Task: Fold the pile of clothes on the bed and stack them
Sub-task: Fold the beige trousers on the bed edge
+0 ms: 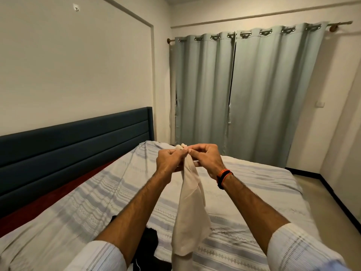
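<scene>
hands meet at frame centre: left hand (pixel 169 158) and right hand (pixel 207 157) fingers pinch the top of a cream garment (pixel 190 212) hanging above the striped bed (pixel 254 192); dark clothes (pixel 148 243) lie at lower centre.

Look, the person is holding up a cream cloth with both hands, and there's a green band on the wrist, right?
Not quite: the band on the right wrist is orange and black, not green, as the head view shows. The rest is right: the left hand and right hand both pinch the top of the cream cloth, holding it up.
</scene>
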The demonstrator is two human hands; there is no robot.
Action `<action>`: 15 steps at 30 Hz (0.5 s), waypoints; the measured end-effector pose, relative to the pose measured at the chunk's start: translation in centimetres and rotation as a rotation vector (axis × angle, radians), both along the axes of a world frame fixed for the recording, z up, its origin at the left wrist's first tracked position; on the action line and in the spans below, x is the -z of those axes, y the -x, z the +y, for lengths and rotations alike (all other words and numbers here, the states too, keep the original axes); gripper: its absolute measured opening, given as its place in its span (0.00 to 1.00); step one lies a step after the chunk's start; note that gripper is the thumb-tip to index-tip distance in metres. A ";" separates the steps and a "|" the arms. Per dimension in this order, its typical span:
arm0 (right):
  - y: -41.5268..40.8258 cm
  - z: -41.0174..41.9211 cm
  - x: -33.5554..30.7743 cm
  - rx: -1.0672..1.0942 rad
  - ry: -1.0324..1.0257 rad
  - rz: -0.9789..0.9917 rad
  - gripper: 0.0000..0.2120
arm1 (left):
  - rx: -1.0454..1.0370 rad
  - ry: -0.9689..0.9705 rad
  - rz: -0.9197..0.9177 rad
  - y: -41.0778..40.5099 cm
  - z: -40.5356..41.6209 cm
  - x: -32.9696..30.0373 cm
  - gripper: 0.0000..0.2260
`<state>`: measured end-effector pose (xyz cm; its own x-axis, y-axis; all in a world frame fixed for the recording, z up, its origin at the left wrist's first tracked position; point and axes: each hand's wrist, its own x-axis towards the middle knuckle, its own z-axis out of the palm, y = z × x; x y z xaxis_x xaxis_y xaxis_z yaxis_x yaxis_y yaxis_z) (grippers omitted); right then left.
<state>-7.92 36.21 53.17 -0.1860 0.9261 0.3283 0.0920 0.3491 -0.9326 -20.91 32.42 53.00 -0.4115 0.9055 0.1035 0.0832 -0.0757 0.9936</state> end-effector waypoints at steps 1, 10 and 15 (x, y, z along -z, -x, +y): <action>-0.3 0.3 -0.2 -0.006 0.005 -0.017 0.08 | 0.001 0.010 0.001 -0.1 0.5 -0.1 0.12; -0.5 3.1 -2.4 0.117 0.045 -0.126 0.06 | 0.036 0.028 0.077 0.0 3.8 -1.4 0.07; -1.3 5.6 -2.8 0.186 0.103 -0.103 0.12 | 0.068 0.067 0.030 2.2 5.4 -2.1 0.10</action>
<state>-6.67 41.83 55.93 -0.0368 0.9751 0.2185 0.2428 0.2208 -0.9446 -23.09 37.81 55.06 -0.3469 0.9364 0.0534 0.1101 -0.0159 0.9938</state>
